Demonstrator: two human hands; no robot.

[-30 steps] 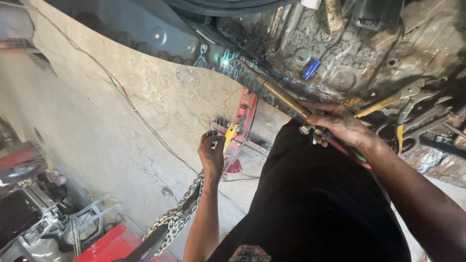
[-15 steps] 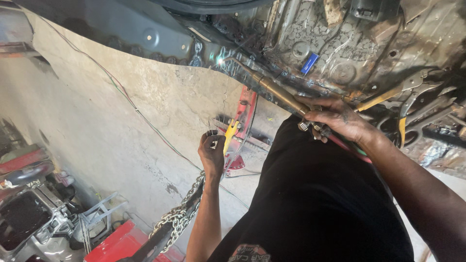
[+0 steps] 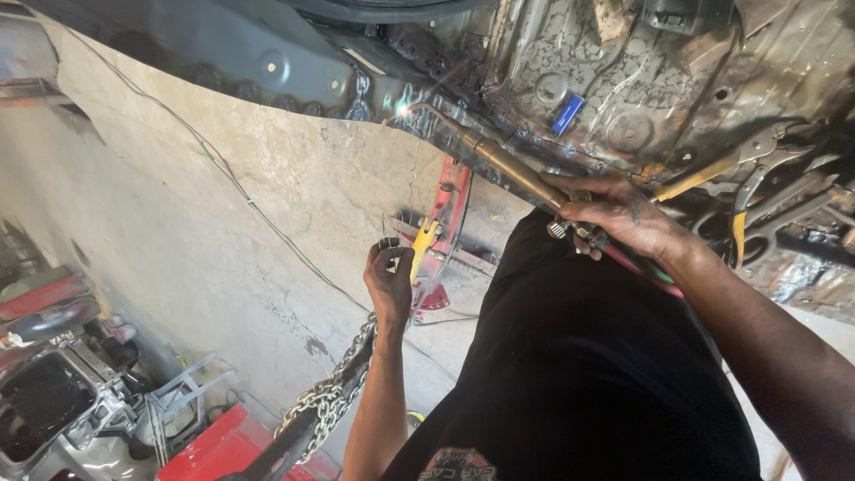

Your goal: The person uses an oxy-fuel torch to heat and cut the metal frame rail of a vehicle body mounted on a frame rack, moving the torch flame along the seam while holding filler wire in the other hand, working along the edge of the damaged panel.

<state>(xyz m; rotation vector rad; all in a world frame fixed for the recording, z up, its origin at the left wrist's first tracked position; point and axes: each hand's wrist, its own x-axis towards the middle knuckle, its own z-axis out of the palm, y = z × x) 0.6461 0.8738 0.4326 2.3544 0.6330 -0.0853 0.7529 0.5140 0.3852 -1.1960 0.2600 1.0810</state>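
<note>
My right hand (image 3: 617,214) grips the valve end of a brass gas torch (image 3: 512,171). The torch slants up to the left, and its tip burns with a small bright flame (image 3: 408,110) against the dark sheet-metal underside of a car body (image 3: 570,80). My left hand (image 3: 388,281) is lower, fingers curled around a thin wire rod (image 3: 412,191) that runs up toward the flame. A yellow-handled tool (image 3: 422,245) sits just right of that hand. My black shirt fills the lower middle.
Locking pliers (image 3: 757,156) are clamped on the metal at right. A red frame (image 3: 450,205) and a steel chain (image 3: 331,396) lie on the concrete floor. Thin wires (image 3: 227,183) cross the floor. Red and grey machinery (image 3: 80,392) stands at lower left.
The view has shifted slightly. Both hands stay in place, and the flame keeps burning at the same spot on the metal.
</note>
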